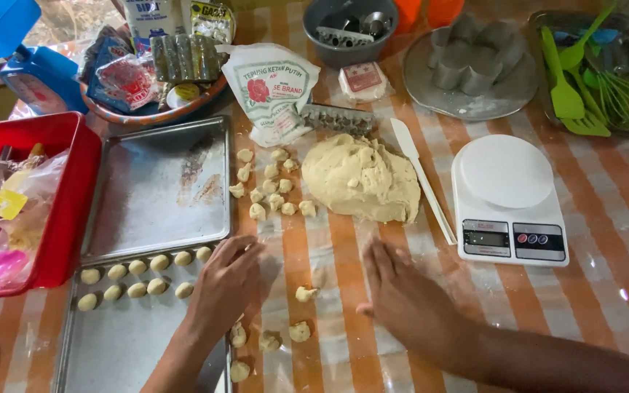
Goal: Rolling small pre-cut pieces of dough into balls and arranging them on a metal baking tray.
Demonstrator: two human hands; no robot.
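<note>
A large pale dough lump [362, 177] lies mid-table, with several small torn dough pieces [267, 188] to its left. My left hand [228, 282] rests palm down at the right edge of the near baking tray [121, 349], fingers together; whether dough lies under it is hidden. On that tray sit two rows of rolled dough balls [136, 279]. My right hand [402, 295] lies flat on the table, fingers spread, holding nothing. A few rough dough bits [300, 331] lie between and below my hands.
An empty floured tray [161, 189] lies behind the near one. A white kitchen scale [507, 200] stands right, a white spatula [420, 175] beside the dough. Flour bag [271, 91], red tub [60, 204], grey bowl [347, 33], metal cutters on a plate [471, 62], green utensils [584, 80] line the back.
</note>
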